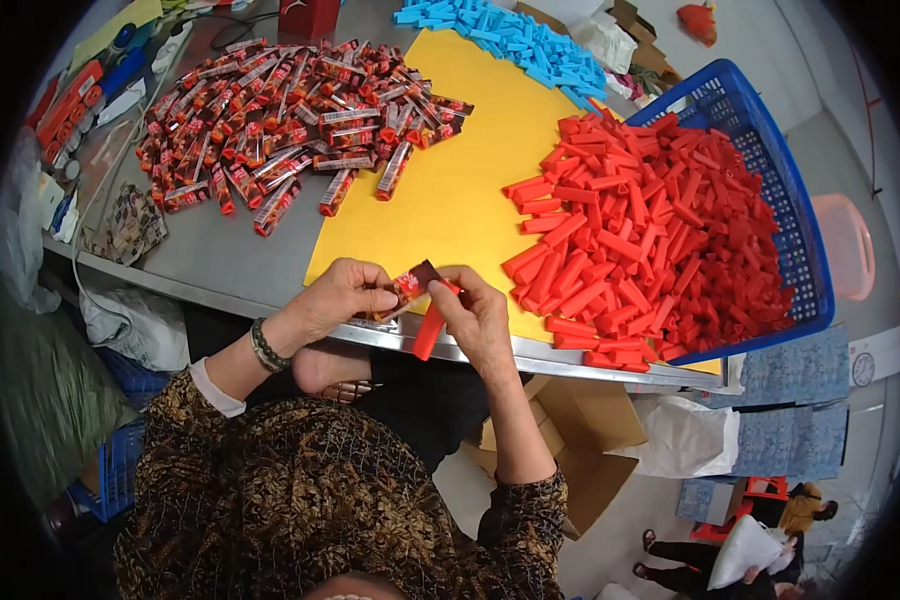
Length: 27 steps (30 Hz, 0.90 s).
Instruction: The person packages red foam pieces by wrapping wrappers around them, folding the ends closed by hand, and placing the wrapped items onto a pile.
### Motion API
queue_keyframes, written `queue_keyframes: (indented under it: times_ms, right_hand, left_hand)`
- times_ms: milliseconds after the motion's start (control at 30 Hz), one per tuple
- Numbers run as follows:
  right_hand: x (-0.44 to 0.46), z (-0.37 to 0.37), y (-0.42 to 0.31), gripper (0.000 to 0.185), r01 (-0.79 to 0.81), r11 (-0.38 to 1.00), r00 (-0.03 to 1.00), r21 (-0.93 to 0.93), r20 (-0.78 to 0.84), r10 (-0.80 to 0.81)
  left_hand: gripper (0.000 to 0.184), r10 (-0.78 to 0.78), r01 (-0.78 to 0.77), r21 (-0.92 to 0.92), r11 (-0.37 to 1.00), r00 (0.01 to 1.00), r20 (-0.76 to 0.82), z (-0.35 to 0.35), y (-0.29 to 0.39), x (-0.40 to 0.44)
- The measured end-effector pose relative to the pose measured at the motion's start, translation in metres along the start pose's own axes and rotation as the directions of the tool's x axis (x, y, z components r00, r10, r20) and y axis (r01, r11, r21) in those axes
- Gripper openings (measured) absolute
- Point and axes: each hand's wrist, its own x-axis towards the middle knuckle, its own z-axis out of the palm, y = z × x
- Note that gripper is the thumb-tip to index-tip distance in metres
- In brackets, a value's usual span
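Near the table's front edge, my left hand (pixel 348 293) pinches one end of a small printed wrapper (pixel 411 283) in dark red and black. My right hand (pixel 477 318) is closed on a red plastic piece (pixel 428 335), which slants down below the wrapper. The thumb and fingers of that hand also meet the wrapper's dark end. Whether the red piece is partly inside the wrapper, I cannot tell. To the right lies a big heap of similar red plastic pieces (pixel 630 230). Filled printed packets (pixel 290 125) with clear windows are piled at the far left.
A yellow sheet (pixel 460 150) covers the middle of the metal table (pixel 205 250). Blue plastic pieces (pixel 515 40) lie at the back. A tipped blue basket (pixel 815 240) borders the red heap. Below stands an open cardboard box (pixel 595 425). Another person (pixel 715 565) is at the lower right.
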Motion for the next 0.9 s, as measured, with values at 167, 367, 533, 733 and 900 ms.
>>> queue_keyframes:
  times_ms: [167,367,533,733,900]
  right_hand:
    - [0.001,-0.002,0.002,0.012,0.085,0.992,0.996,-0.092,0.036,-0.082]
    - [-0.005,-0.003,0.001,0.013,0.168,0.958,0.975,-0.232,-0.107,-0.197]
    - [-0.015,-0.021,-0.005,0.018,0.39,0.834,0.798,-0.391,-0.309,-0.518]
    - [-0.019,-0.017,-0.002,0.026,0.586,0.717,0.644,-0.378,-0.32,-0.695]
    - [-0.025,-0.011,-0.002,0.026,0.633,0.66,0.632,-0.405,-0.221,-0.743]
  left_hand:
    - [0.018,0.133,-0.117,0.265,0.957,0.99,-0.045,0.016,0.009,-0.001]
    - [0.014,0.157,-0.107,0.331,0.938,0.979,-0.128,0.014,0.007,0.004]
    - [0.013,0.089,-0.052,0.204,0.977,0.98,-0.176,0.01,0.009,0.001]
    - [0.014,0.172,-0.13,0.253,0.959,0.973,-0.153,0.012,0.003,0.005]
    - [0.014,0.202,-0.141,0.382,0.914,0.971,-0.127,0.015,0.005,0.004]
